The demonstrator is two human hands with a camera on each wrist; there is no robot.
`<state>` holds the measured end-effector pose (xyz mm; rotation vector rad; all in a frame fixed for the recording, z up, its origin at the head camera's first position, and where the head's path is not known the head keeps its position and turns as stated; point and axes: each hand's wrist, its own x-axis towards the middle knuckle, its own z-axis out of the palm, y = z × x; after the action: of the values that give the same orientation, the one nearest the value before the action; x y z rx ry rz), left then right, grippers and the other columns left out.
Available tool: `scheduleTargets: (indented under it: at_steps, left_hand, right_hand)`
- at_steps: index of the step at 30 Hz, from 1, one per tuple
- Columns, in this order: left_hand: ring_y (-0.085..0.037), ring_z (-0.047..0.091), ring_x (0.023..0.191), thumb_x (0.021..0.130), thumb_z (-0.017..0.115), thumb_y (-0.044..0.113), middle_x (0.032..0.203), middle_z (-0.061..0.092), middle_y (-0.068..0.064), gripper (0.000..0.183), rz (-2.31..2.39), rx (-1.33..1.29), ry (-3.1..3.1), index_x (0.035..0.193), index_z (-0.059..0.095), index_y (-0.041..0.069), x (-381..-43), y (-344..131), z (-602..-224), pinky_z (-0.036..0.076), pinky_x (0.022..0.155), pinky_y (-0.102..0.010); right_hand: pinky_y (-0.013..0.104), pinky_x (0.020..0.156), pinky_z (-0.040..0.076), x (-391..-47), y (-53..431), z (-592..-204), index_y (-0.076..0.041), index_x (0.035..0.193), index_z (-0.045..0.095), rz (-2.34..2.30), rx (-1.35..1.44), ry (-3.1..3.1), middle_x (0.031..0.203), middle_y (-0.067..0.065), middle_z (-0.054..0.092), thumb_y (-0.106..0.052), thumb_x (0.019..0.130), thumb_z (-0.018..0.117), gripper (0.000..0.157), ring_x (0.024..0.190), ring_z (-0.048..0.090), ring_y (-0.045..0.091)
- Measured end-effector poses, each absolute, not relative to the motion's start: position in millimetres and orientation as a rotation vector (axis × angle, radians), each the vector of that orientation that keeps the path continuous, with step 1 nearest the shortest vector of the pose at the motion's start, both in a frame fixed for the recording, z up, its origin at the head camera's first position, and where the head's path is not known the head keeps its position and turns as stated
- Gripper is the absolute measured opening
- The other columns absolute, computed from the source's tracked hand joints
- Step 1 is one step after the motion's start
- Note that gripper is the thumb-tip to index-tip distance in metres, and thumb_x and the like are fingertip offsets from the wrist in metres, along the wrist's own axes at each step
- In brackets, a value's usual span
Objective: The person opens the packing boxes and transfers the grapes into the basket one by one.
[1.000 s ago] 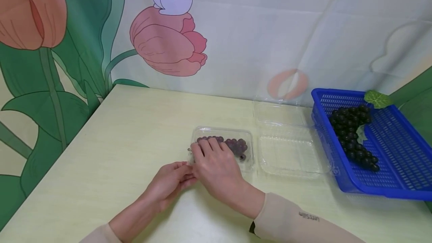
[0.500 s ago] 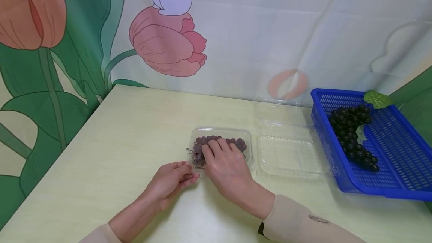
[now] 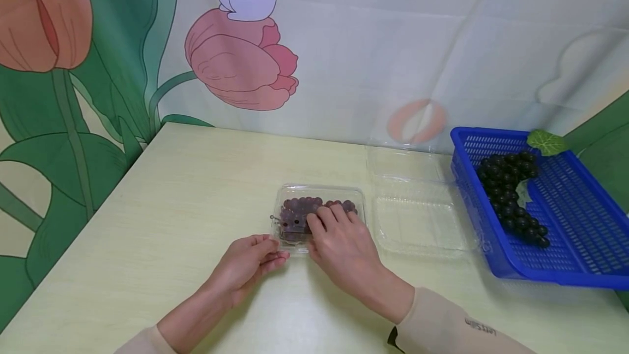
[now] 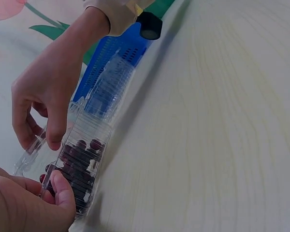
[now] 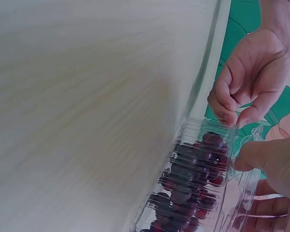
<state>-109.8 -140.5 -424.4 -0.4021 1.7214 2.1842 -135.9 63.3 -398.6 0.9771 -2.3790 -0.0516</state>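
A clear plastic clamshell box [image 3: 321,189] lies on the table with dark red grapes [image 3: 301,205] inside, its lid over them. At its front left corner my left hand [image 3: 249,262] pinches the rim between thumb and fingers; the right wrist view shows this grip on the box's ribbed wall [image 5: 195,124]. My right hand [image 3: 346,250] bends its fingers over the lid, thumb at the front rim, and covers the box's right part. In the left wrist view the right thumb [image 4: 56,128] comes down at the rim, with the fingers farther back over the lid.
To the right stands a second clear clamshell box [image 3: 425,223], lid hinged up, against a blue plastic basket [image 3: 496,261]. A bunch of black grapes [image 3: 508,190] with a green leaf [image 3: 546,142] lies in the basket. A printed cloth [image 3: 344,59] hangs behind the table.
My right hand has slid rightward along the box's front rim, uncovering the grapes at the left. The left hand keeps its hold on the corner.
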Motion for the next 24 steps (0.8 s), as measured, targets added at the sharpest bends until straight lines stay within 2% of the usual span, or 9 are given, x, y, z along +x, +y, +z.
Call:
scheduleTargets:
  at_steps: [12, 19, 24]
  left_hand:
    - [-0.02, 0.069, 0.09, 0.104, 0.052, -0.001, 0.103, 0.065, -0.019, 0.023, 2.185, -0.406, 1.732, 0.121, 0.053, -0.016, -108.9, -140.6, -423.8, 0.06, 0.086, -0.027]
    - [-0.021, 0.068, 0.092, 0.103, 0.051, -0.004, 0.107, 0.062, -0.02, 0.024, 2.182, -0.419, 1.737, 0.123, 0.053, -0.016, -108.6, -141.1, -420.9, 0.059, 0.087, -0.026]
    - [-0.021, 0.068, 0.093, 0.103, 0.051, -0.003, 0.106, 0.062, -0.02, 0.022, 2.181, -0.415, 1.735, 0.121, 0.054, -0.016, -108.9, -141.4, -419.7, 0.059, 0.087, -0.025]
  right_hand:
    - [0.033, 0.07, 0.055, -133.6, 77.4, -396.5, -0.006, 0.112, 0.07, -0.082, 1.009, -2.372, 0.105, 0.008, 0.068, -0.013, 0.085, 0.076, 0.029, 0.097, 0.062, 0.027]
    - [0.029, 0.06, 0.046, -133.3, 92.4, -398.6, -0.007, 0.112, 0.068, -0.105, 0.984, -2.402, 0.102, 0.006, 0.065, -0.011, 0.083, 0.077, 0.03, 0.09, 0.058, 0.025]
    - [0.029, 0.057, 0.044, -134.0, 98.6, -398.6, -0.006, 0.109, 0.069, -0.089, 0.971, -2.402, 0.1, 0.007, 0.065, -0.011, 0.082, 0.076, 0.029, 0.085, 0.058, 0.025]
